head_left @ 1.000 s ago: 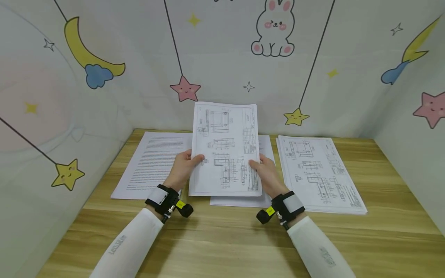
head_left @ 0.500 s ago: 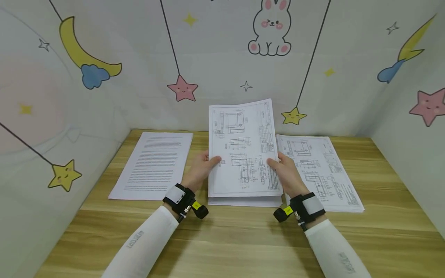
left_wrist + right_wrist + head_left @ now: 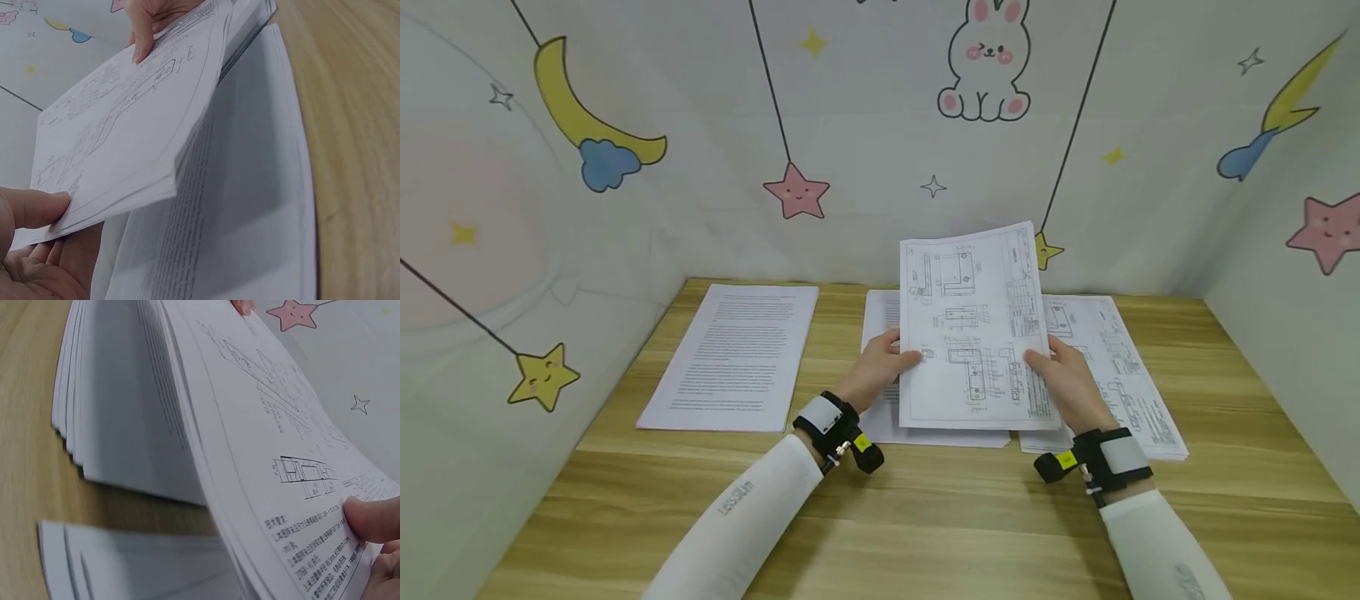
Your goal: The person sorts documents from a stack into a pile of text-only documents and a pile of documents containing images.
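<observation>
A thin stack of drawing sheets (image 3: 973, 333), printed with technical part drawings, is held up and tilted above the table. My left hand (image 3: 877, 367) pinches its left edge, thumb on top and fingers underneath. The right hand (image 3: 1070, 379) grips the opposite edge in the same way. Below the held sheets lies a middle stack of text pages (image 3: 880, 421), partly covered by them. To the right, partly hidden by the held sheets and my right hand, rests another stack of drawings (image 3: 1138, 392). The left wrist view shows several layered sheets (image 3: 144, 181) between thumb and fingers.
A separate stack of text pages (image 3: 726, 358) lies at the left of the wooden table (image 3: 917, 517). Behind the table rises a pale wall (image 3: 865, 108) with cartoon prints. Side walls stand at left and right.
Both hands have carried the held drawing sheets to the right, from over the middle stack to partly over the right stack. The left text stack is uncovered now.
</observation>
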Motion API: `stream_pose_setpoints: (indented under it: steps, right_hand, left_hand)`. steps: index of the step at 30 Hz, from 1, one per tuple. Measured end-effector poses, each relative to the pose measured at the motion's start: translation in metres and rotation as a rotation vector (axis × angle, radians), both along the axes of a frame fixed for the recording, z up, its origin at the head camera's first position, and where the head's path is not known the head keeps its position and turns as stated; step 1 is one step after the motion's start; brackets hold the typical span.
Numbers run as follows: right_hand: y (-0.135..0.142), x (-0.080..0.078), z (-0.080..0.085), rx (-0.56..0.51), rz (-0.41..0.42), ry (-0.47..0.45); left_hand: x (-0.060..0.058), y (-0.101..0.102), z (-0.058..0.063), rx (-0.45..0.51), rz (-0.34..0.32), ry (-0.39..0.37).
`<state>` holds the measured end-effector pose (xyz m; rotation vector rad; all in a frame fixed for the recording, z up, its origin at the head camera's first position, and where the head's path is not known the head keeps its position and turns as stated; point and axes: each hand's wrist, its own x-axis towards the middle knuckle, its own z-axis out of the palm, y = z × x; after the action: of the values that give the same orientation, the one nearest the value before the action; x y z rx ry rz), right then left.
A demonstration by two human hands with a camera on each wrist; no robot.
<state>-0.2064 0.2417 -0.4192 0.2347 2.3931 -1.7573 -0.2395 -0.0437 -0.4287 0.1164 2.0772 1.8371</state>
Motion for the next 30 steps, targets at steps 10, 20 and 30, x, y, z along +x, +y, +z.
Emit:
stream_pose_setpoints:
  steps: [10, 20, 30]
  right_hand:
    - [0.053, 0.014, -0.003, 0.195, -0.005, -0.002]
    - [0.102, 0.019, -0.003, 0.282, -0.058, -0.044]
    - [0.13, 0.016, -0.004, 0.367, -0.045, -0.06]
  left_hand:
    - [0.007, 0.056, -0.013, -0.063, -0.047, -0.027]
    - [0.021, 0.108, -0.011, -0.017, -0.077, -0.021]
    - [0.035, 0.135, -0.019, 0.057, -0.1, -0.057]
